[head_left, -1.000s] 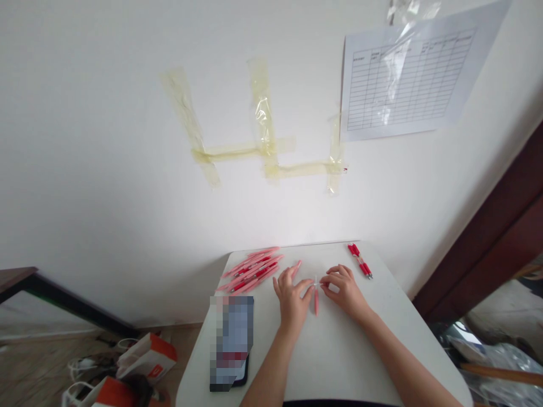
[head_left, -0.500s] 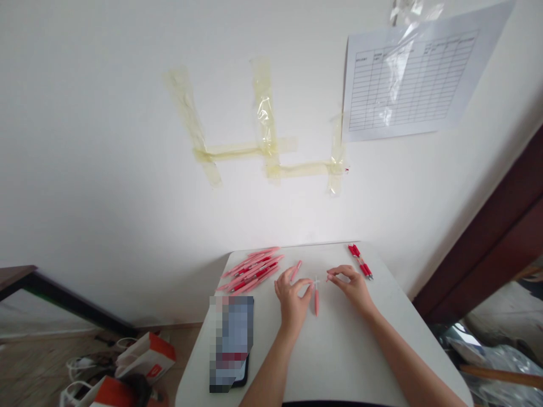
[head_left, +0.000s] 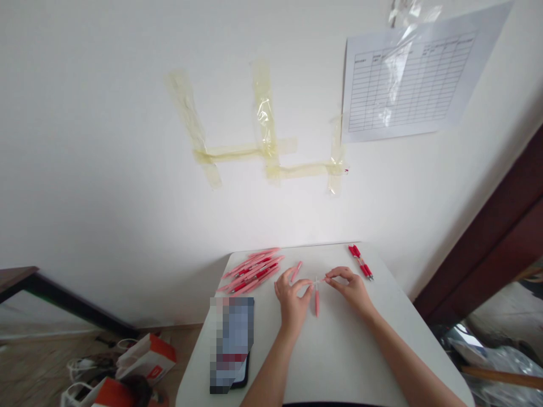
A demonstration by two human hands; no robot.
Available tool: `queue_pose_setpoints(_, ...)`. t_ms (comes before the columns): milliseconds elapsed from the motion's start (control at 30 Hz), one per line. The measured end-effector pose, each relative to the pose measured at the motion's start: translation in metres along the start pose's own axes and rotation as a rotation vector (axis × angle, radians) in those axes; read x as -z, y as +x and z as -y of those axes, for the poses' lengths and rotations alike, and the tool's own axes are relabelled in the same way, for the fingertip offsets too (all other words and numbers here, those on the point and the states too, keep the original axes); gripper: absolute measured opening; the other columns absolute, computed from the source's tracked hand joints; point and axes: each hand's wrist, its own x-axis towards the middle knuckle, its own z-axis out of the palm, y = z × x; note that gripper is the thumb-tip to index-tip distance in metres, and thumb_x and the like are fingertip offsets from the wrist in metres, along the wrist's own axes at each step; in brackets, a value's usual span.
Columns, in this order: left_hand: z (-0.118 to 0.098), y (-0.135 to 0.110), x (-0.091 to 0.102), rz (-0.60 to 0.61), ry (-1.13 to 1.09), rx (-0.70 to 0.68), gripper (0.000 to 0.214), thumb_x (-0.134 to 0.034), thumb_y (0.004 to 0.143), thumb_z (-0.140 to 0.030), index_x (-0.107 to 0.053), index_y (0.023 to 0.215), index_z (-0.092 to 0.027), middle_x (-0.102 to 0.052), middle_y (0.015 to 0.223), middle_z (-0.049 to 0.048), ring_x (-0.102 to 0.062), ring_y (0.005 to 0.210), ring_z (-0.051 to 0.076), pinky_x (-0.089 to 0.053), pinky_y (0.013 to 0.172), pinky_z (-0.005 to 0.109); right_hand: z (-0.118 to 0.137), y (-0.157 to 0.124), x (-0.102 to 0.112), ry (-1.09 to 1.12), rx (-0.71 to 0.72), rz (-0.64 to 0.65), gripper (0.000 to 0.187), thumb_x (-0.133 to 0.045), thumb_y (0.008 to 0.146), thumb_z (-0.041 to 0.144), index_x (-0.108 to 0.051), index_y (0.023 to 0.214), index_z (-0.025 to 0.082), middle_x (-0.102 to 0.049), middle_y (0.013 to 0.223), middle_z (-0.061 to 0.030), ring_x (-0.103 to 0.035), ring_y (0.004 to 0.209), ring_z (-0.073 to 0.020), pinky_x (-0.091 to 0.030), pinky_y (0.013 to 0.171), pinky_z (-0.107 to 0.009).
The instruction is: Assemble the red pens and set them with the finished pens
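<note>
My left hand [head_left: 292, 299] and my right hand [head_left: 350, 289] rest on a small white table [head_left: 339, 350], fingertips facing each other across a thin pink pen part [head_left: 316, 302] that lies upright between them. Both hands pinch small pieces near its top end; what my left fingers grip is too small to name, and my right fingers hold a slim pink piece [head_left: 324, 279]. A short pink piece [head_left: 296, 269] lies just beyond my left hand. A pile of pink and red pens [head_left: 250, 270] sits at the table's far left. Two red pens [head_left: 360, 261] lie at the far right.
A phone [head_left: 231, 342] lies at the table's left edge. The wall behind carries yellowed tape strips [head_left: 265, 130] and a printed sheet [head_left: 407, 76]. Orange-and-white boxes [head_left: 146, 356] sit on the floor at left; a dark wooden door frame [head_left: 492, 243] stands at right.
My right hand lifted from lying flat near the pen part, drew right into a pinch, then came back toward the part's top. My left hand barely moved.
</note>
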Motion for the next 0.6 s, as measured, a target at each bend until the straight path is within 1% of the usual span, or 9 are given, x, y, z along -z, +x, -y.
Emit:
queue_pose_setpoints(200, 0.0014, -0.0005, -0.0009, -0.002, -0.004, 0.011, 0.01, -0.079, 0.075, -0.023, -0.08, 0.082, -0.03, -0.067, 0.124, 0.0081, -0.058, 0.119, 0.029, -0.044, 0.106, 0.056, -0.0007, 0.0, -0.0011, 0.003, 0.02, -0.003, 0.035, -0.078, 0.075, 0.06, -0.077, 0.084, 0.026, -0.074, 0.096, -0.0088, -0.066, 0.102, -0.0279, -0.049, 0.099, -0.048)
queue_pose_setpoints(333, 0.0011, -0.0008, -0.0009, 0.008, -0.016, 0.021, 0.01, -0.078, 0.076, -0.024, -0.08, 0.082, -0.032, -0.067, 0.125, 0.008, -0.057, 0.121, 0.029, -0.041, 0.108, 0.058, -0.0036, 0.0006, -0.001, -0.002, 0.024, -0.002, 0.035, -0.077, 0.075, 0.06, -0.077, 0.084, 0.026, -0.073, 0.096, -0.0087, -0.065, 0.102, -0.0281, -0.049, 0.099, -0.049)
queue_pose_setpoints(600, 0.0011, -0.0006, -0.0005, -0.003, -0.021, 0.025, 0.011, -0.078, 0.076, -0.023, -0.08, 0.081, -0.032, -0.067, 0.124, 0.0074, -0.058, 0.12, 0.03, -0.042, 0.107, 0.057, -0.0051, 0.0008, -0.001, -0.016, 0.017, -0.009, 0.035, -0.077, 0.074, 0.061, -0.078, 0.084, 0.027, -0.073, 0.097, -0.0087, -0.066, 0.103, -0.0283, -0.05, 0.098, -0.048)
